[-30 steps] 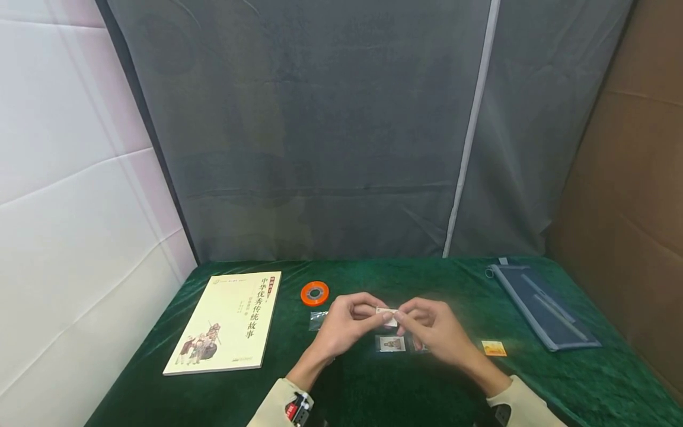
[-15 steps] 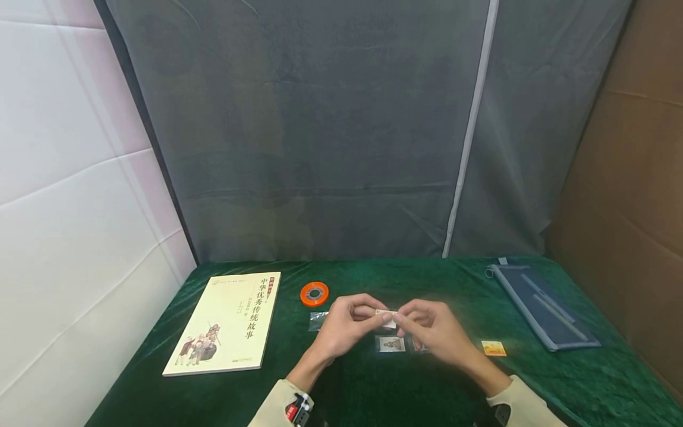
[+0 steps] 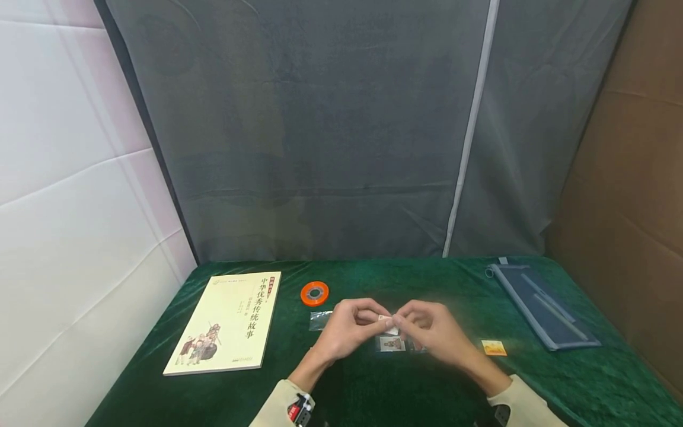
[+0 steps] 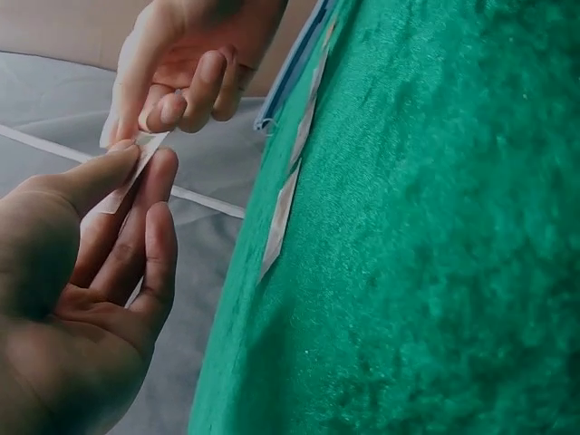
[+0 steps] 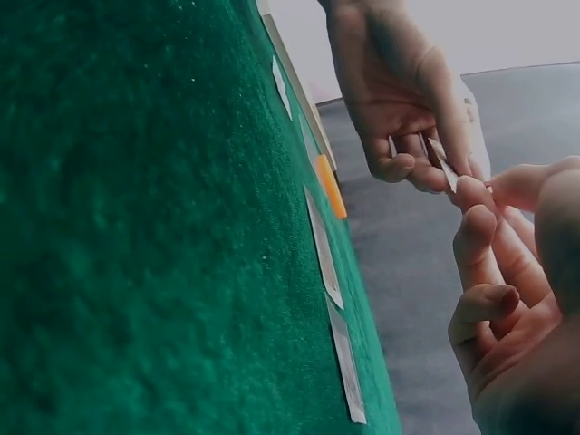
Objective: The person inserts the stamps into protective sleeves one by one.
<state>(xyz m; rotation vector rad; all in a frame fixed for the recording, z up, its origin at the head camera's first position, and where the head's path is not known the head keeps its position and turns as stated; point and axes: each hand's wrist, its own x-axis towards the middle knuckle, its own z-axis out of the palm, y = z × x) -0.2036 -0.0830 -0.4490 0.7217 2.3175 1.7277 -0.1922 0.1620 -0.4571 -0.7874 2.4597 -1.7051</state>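
My left hand [image 3: 347, 329] pinches a small white stamp-like piece of paper [image 3: 391, 325] between thumb and fingers. From the right, my right hand [image 3: 434, 332] pinches at its upper right edge, the fingertips of both hands almost meeting. In the left wrist view the paper [image 4: 127, 177] is tilted and raised off the cloth; its printed face is mostly hidden. Below the hands lies a small clear sleeve with a picture stamp [image 3: 392, 344]. A second sleeve [image 3: 418, 346] beside it is partly covered by my right hand.
An orange tape-like ring [image 3: 315, 293] and a clear plastic sleeve [image 3: 319, 321] lie left of the hands on the green cloth [image 3: 368, 391]. A cream book [image 3: 229, 323] lies farther left. To the right are a yellow stamp-like piece [image 3: 493, 348] and a blue zip pouch [image 3: 544, 305].
The paper has tilted and dropped slightly between my fingers. My left hand has shifted a little down and to the right; the right fingertips have moved to the paper's upper edge.
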